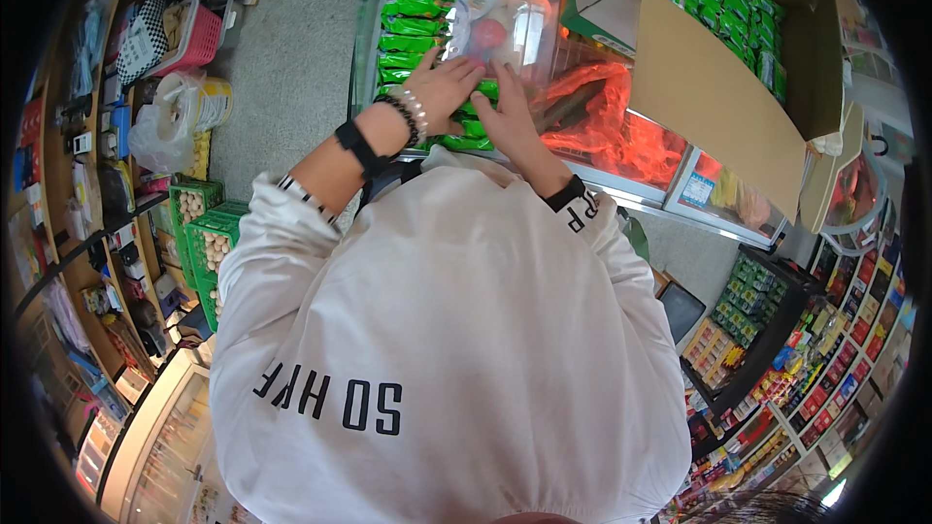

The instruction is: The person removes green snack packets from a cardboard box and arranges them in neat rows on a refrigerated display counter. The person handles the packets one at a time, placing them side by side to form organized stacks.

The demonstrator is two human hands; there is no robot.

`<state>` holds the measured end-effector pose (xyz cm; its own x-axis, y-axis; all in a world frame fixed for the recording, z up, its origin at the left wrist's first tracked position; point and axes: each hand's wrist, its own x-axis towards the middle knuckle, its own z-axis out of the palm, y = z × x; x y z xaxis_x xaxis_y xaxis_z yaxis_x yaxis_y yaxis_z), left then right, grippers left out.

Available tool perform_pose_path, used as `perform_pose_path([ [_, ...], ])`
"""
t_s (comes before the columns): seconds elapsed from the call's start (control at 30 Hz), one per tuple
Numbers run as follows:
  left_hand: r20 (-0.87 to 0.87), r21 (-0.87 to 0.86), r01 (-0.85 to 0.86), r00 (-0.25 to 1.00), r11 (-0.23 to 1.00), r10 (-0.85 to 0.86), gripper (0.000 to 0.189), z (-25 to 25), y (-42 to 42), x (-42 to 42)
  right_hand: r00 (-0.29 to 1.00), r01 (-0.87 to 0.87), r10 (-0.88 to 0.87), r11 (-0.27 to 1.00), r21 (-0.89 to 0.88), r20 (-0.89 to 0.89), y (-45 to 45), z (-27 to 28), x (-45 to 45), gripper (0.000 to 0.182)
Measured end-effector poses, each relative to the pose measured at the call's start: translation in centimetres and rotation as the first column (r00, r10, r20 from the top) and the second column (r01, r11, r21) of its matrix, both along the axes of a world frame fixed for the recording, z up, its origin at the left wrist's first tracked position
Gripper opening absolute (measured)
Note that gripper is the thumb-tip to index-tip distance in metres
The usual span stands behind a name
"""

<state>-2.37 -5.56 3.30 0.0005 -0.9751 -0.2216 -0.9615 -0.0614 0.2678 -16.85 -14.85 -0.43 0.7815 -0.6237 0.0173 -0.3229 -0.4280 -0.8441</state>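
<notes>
A clear plastic bin (535, 22) on the counter holds a row of glossy green packets (411, 25) along its left side. My left hand (444, 91), with bead bracelets and a black wristband, lies spread over packets near the bin's front. My right hand (510, 102) faces it from the right, its thumb apart from its fingers. Between and below the hands, more green packets (473, 127) show, partly covered by the fingers. Neither hand visibly grips a packet. A red round shape (488, 35) appears through the bin's clear bottom.
An open cardboard box (713, 94) full of green packets stands to the right on the glass display counter (641, 193). Red plastic bags (604, 124) lie under the glass. Green crates (211, 229) of eggs and stocked shelves (87, 160) line the left.
</notes>
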Motion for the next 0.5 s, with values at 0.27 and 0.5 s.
perform_pose_path([
  [0.27,0.128,-0.031,-0.265,0.955,0.964,0.267,0.105,1.2,7.2,0.8,0.92,-0.162,0.189,0.981,0.108,-0.342,-1.1,-1.8,0.9,0.054],
  [0.5,0.01,-0.187,-0.632,0.765,0.752,0.644,0.106,-0.5,9.1,1.1,0.96,-0.106,0.135,0.986,0.13,-0.245,-0.9,-3.2,0.1,0.043],
])
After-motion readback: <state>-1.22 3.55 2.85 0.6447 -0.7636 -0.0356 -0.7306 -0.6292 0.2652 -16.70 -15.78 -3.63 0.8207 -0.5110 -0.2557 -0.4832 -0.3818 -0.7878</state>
